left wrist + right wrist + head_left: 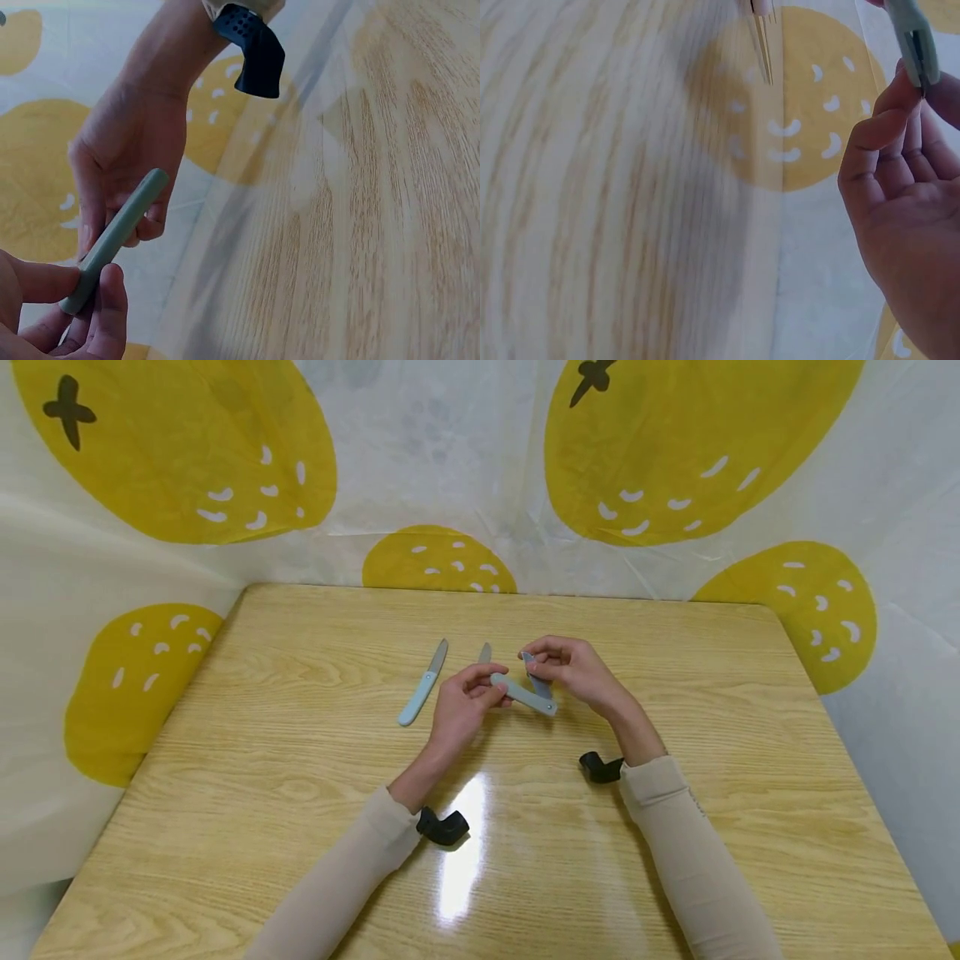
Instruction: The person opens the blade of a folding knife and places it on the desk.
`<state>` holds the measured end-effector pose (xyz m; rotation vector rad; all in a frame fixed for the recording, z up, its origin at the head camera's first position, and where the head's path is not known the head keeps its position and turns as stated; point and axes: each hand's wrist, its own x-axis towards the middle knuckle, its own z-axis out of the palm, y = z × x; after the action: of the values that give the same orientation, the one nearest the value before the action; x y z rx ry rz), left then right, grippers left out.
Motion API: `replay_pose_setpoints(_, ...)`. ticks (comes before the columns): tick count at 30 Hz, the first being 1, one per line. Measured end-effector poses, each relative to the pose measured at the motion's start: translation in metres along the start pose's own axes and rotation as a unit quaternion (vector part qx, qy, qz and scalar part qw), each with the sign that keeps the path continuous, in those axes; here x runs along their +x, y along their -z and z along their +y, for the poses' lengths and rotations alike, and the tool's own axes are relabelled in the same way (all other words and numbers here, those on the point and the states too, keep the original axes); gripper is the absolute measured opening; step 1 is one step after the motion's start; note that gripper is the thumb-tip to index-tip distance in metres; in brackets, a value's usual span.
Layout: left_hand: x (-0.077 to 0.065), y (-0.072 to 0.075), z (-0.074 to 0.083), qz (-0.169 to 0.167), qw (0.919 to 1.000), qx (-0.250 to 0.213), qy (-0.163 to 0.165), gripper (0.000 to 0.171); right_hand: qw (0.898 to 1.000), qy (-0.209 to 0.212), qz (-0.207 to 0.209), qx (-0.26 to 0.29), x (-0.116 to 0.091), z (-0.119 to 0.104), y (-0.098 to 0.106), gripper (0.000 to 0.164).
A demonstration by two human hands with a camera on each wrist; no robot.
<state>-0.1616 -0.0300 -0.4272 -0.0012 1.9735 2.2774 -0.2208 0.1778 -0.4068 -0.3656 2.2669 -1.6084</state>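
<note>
Between the hands is a folding knife with a grey-green handle [527, 697], its blade [542, 688] swung partway out at a sharp angle. My left hand [459, 706] pinches the handle's end between thumb and fingers, also seen close up in the left wrist view with the handle [120, 232] slanting upward. With thumb and fingertips, my right hand [583, 672] pinches the blade near its tip. In the right wrist view, the slotted pivot end of the handle [916, 49] appears above the right fingers. Both hands are over the wooden table.
Left of the hands lies an opened knife with a light blue handle [417, 700]. Another knife's blade [485, 652] shows behind my left hand, its handle hidden. Black wrist mounts [444, 827] extend from the sleeves. A lemon-patterned cloth [442, 460] stands beyond the table [300, 760].
</note>
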Motion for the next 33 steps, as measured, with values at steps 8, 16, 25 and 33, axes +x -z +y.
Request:
replay_pose_setpoints(8,0.002,0.004,-0.003,0.016,0.9998,0.005,0.006,0.028,0.998,-0.014,0.052,0.020,0.002,0.005,0.005,0.034)
replay_pose_setpoints(16,0.001,0.005,-0.003,0.042,0.9990,-0.009,0.014,0.031,0.992,-0.024,0.092,0.080,0.002,0.006,0.009,0.037)
replay_pose_setpoints(25,0.001,0.002,-0.001,0.047,0.9980,-0.040,0.015,0.033,0.986,-0.014,0.131,0.101,0.001,0.008,0.012,0.025)
replay_pose_setpoints(33,-0.004,0.003,-0.002,0.006,0.9893,0.140,-0.040,0.032,0.985,-0.008,0.135,0.103,0.001,0.009,0.012,0.028)
